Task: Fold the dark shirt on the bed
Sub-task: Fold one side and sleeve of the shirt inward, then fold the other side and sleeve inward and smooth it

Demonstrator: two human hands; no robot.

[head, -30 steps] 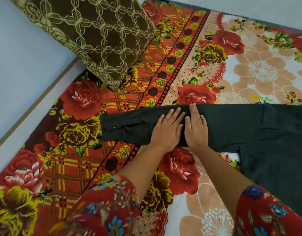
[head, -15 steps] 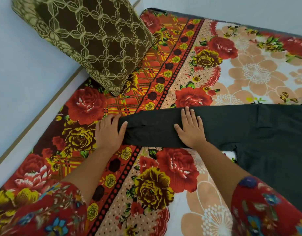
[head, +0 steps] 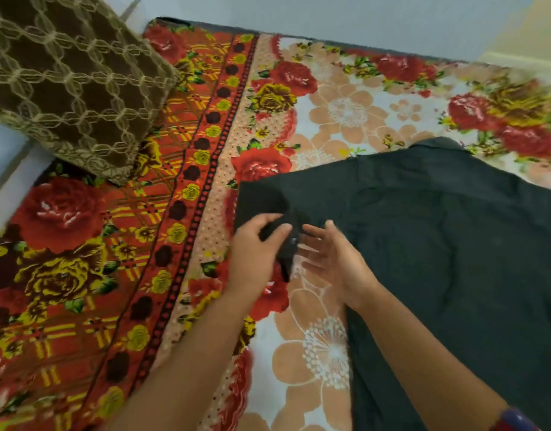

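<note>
Left hand (head: 255,259): centre of the frame, fingers and thumb curled round the end of the sleeve (head: 265,200), pinching the dark cloth between them. The cuff (head: 286,265) hangs down from this grip, just below the thumb.

Right hand (head: 333,262): just right of the cuff, fingers straight and spread, palm turned toward the left hand, holding nothing. The fingers are blurred; whether they touch the cuff cannot be told.

The sleeve runs from the grip up and to the right, doubled over itself, and joins the body of the shirt (head: 448,250).

The shirt lies flat across the right half of the frame, collar end toward the upper right, lower part reaching the bottom edge.

The shirt rests on a flowered bedsheet (head: 81,275), red and yellow at left, peach and white at centre. A brown patterned pillow (head: 65,88) lies on the sheet at upper left, well apart from the shirt.
</note>
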